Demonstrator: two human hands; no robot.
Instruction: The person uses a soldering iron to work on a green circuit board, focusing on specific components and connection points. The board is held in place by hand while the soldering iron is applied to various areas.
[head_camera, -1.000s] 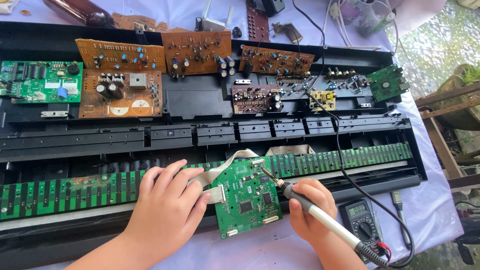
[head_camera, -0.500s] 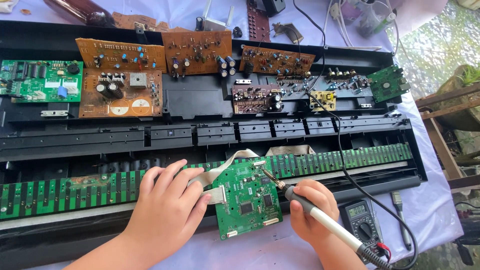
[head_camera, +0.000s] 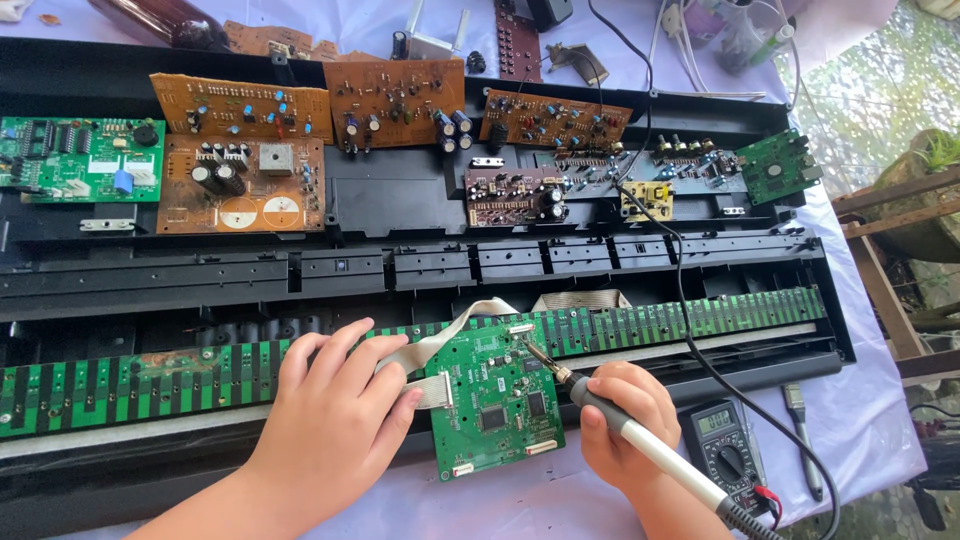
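Here right hand (head_camera: 622, 422) grips one soldering iron (head_camera: 640, 440), tip on one green board (head_camera: 497, 397) at the chassis (head_camera: 420, 195) front edge, left hand (head_camera: 335, 420) flat, fingers spread, beside it on one ribbon cable (head_camera: 432, 348); three brown boards along back edge, one multimeter (head_camera: 722, 455).

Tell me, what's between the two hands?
In the head view, a green circuit board lies between the left hand and the right hand, which holds a soldering iron.
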